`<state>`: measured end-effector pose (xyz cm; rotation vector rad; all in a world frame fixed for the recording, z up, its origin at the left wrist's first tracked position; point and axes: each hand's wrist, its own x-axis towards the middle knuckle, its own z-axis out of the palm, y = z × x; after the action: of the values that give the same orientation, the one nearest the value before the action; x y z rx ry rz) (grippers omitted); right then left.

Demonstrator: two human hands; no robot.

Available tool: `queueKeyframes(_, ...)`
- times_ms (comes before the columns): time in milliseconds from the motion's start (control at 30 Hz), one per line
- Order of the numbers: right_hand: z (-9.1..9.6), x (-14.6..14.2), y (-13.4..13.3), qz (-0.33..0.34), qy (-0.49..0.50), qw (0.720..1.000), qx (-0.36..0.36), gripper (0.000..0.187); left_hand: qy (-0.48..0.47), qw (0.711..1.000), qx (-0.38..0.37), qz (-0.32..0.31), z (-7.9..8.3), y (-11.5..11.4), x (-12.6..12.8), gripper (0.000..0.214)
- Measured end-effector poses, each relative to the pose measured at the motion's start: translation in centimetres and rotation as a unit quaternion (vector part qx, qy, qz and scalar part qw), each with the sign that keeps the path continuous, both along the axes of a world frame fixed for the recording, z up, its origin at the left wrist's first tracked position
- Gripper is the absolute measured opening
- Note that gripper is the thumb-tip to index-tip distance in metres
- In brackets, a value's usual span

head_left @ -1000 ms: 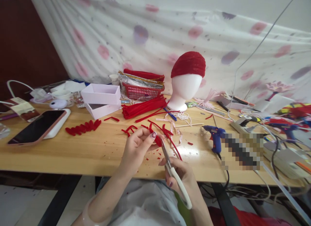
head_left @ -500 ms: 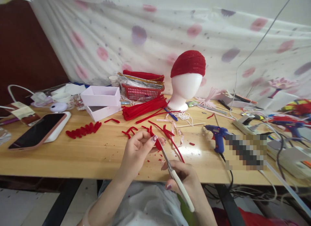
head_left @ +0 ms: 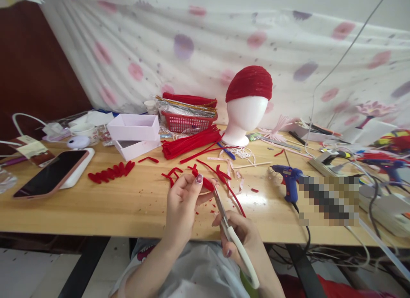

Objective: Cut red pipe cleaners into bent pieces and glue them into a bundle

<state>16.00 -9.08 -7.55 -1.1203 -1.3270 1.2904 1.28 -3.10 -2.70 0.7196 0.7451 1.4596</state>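
My left hand (head_left: 185,199) pinches a red pipe cleaner piece (head_left: 207,184) between thumb and fingers, above the table's front part. My right hand (head_left: 240,238) is closed around the white handles of a pair of scissors (head_left: 240,246). The blades point up and away from me, their tips touching or very near the right end of the red piece. Just beyond my hands lie loose red pipe cleaners (head_left: 224,174), with small red clippings scattered around. To the left, several red fuzzy petal shapes (head_left: 111,172) lie in a row.
A white foam head (head_left: 245,118) with a red wrapped cap stands at the back. Left of it are a bundle of red pipe cleaners (head_left: 190,143), a red basket (head_left: 188,122) and white boxes (head_left: 133,127). A phone (head_left: 51,174) lies left; a blue glue gun (head_left: 290,180) with cords lies right.
My left hand has shifted slightly and turned the red piece, which now points more to the right. The scissors' tips have moved to its right end.
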Motion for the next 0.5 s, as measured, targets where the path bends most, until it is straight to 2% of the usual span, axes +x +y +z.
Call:
queueKeyframes(100, 0.1, -0.2, -0.1, -0.010, 0.001, 1.000, -0.007, 0.068, 0.008, 1.000, -0.004, 0.015, -0.3, -0.2, 0.2, 0.032)
queueKeyframes(333, -1.1, -0.6, 0.1, -0.032, 0.018, 0.999, 0.019, 0.065, 0.007, 1.000, 0.003, 0.019, -0.7, -0.2, 0.3, 0.028)
queueKeyframes(500, -1.4, -0.7, 0.2, -0.039, 0.031, 0.999, 0.012, 0.062, 0.013, 1.000, -0.001, 0.022, -0.8, 0.0, 0.3, 0.027)
